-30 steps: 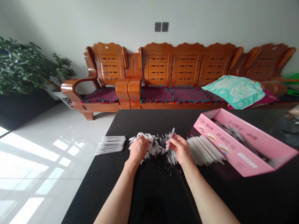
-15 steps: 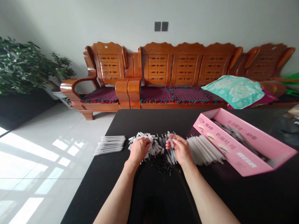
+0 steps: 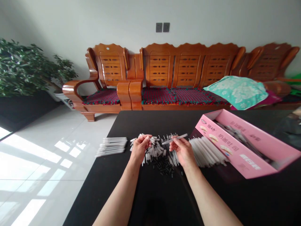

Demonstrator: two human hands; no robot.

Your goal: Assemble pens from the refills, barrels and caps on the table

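My right hand point(image 3: 182, 151) is closed on a white pen point(image 3: 181, 137), held nearly level with one end pointing left. In a thumb-and-finger pinch, my left hand point(image 3: 139, 150) has a small white pen cap point(image 3: 151, 141), partly covered by the fingers. Below and between the hands lies a heap of white pen caps point(image 3: 156, 152). Small black plugs point(image 3: 164, 165) are scattered nearer to me. Thin pen refills point(image 3: 173, 159) lie partly behind my right hand. White pen barrels point(image 3: 207, 153) are stacked right of it, and a row of capped pens point(image 3: 113, 146) lies to the left.
A pink box point(image 3: 231, 150) holding greyish items stands at the right of the black table point(image 3: 150, 201). Beyond the table are a wooden sofa point(image 3: 176, 69) with a turquoise pillow point(image 3: 237, 91) and a potted plant point(image 3: 25, 69).
My left hand has lifted slightly from the cap heap with a cap in its fingertips. The pen in my right hand has turned from steep to nearly level.
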